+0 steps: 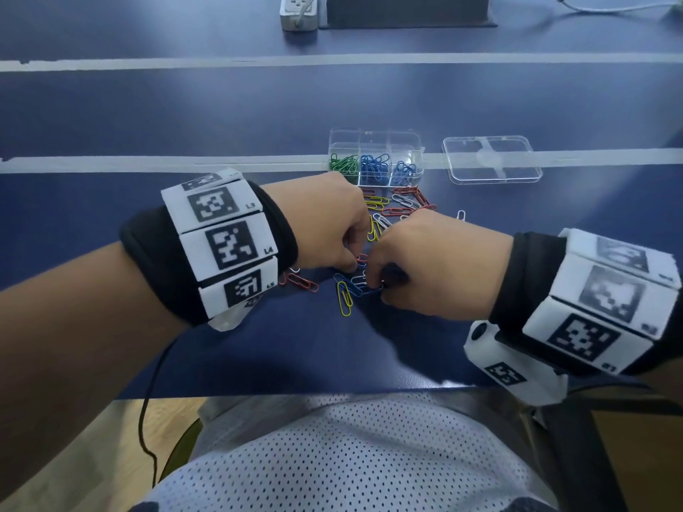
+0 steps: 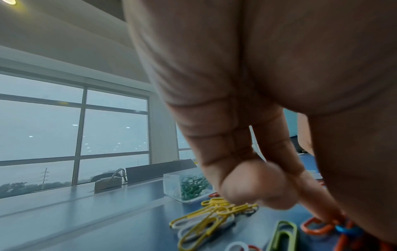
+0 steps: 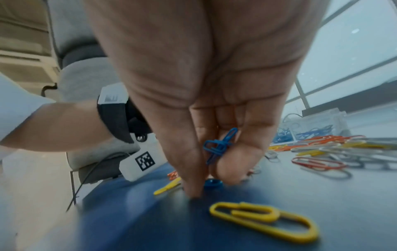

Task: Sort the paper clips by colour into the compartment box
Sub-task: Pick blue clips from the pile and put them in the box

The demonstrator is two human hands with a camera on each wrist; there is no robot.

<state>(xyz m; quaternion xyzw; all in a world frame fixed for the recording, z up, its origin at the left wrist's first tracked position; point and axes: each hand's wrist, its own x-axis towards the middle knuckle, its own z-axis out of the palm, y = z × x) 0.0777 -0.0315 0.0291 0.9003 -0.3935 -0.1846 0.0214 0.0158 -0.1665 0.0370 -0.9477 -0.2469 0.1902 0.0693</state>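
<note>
Loose paper clips (image 1: 397, 206) in red, yellow, white and blue lie on the blue table in front of the clear compartment box (image 1: 375, 136). Its near cells hold green clips (image 1: 343, 164) and blue clips (image 1: 375, 166). My left hand (image 1: 353, 262) is curled over the pile, its forefinger and thumb pinching a red clip (image 2: 315, 225) on the table. My right hand (image 3: 204, 185) keeps a bunch of blue clips (image 3: 219, 146) tucked in its curled fingers, while its thumb and fingertip press down at another blue clip (image 3: 212, 183). The two hands almost touch.
The box's clear lid (image 1: 491, 160) lies to the right of it. A yellow clip (image 3: 264, 219) and more red clips (image 1: 303, 282) lie near the hands. A power strip (image 1: 299, 11) and a dark stand sit at the far edge. The table's front edge is close to my lap.
</note>
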